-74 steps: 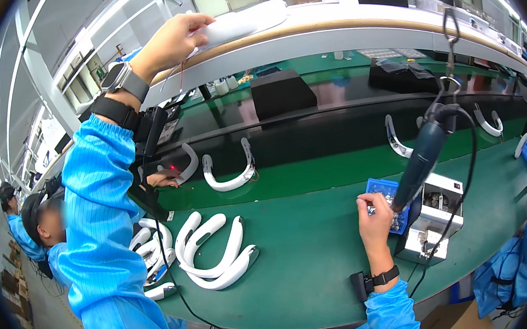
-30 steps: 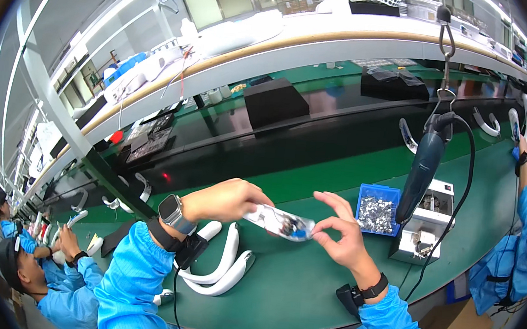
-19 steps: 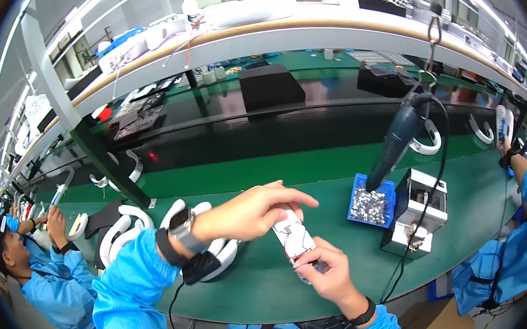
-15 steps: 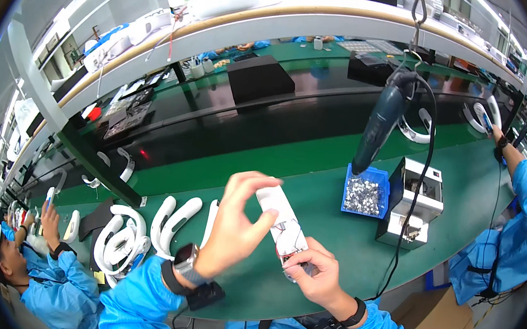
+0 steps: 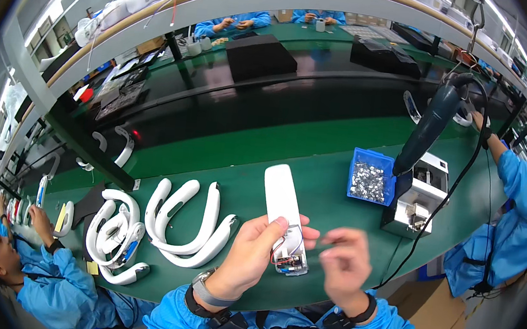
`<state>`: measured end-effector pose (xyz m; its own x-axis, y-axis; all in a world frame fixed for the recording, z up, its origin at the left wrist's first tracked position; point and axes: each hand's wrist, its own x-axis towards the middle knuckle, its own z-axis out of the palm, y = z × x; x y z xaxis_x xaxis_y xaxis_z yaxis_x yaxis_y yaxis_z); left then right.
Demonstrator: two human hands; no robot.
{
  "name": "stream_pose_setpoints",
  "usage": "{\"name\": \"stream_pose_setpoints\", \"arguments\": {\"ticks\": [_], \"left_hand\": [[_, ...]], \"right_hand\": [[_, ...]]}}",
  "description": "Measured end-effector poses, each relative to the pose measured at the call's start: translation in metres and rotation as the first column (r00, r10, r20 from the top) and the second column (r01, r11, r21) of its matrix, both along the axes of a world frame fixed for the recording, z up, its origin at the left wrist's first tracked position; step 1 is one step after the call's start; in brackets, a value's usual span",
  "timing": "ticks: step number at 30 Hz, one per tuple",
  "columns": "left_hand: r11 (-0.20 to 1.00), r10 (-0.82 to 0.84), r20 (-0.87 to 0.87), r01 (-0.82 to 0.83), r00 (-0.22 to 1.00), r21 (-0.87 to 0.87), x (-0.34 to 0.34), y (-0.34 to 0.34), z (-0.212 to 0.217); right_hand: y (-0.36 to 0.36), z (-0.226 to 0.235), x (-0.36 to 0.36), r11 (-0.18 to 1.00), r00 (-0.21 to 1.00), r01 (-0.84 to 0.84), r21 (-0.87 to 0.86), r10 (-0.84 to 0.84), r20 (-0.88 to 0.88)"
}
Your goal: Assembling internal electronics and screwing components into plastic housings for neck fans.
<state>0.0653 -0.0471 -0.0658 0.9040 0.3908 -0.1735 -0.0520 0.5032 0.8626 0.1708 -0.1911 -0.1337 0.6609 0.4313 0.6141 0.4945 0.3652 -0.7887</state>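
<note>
My left hand (image 5: 254,247) is closed round the lower part of a long white plastic housing (image 5: 281,191), thumb on top and fingers underneath. The housing points away from me, its near end uncovered. Inside that end sit red and black wires and a small circuit board (image 5: 292,264). Just right of it, apart from the housing, my right hand (image 5: 347,266) hangs over the bench. Its fingers look bent but are smeared by motion, so whether they hold anything cannot be made out.
White curved neckband-shaped shells (image 5: 195,247) lie to the left. At the right stand a blue bin (image 5: 375,156) of small metal screws and a silver box-shaped machine (image 5: 413,207). A dark electric screwdriver (image 5: 429,126) hangs above them, its cable looping down. Co-workers sit on both sides.
My left hand has come down from above the housing and now grips it. My right hand has let go and moved right. The housing stands nearer upright in view, its open end toward me.
</note>
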Motion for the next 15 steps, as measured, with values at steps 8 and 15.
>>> {"name": "stream_pose_setpoints", "arguments": {"ticks": [8,15], "left_hand": [[0.994,0.041,0.038,-0.045,0.998,0.099,0.013,0.000,-0.040],[0.978,0.013,0.131,0.014,0.991,-0.208,0.015,-0.004,-0.037]], "right_hand": [[0.030,0.072,0.042,0.997,0.858,0.009,-0.070,0.029,0.512],[0.035,0.056,0.047,0.989,0.867,0.085,-0.122,-0.013,0.498]]}}
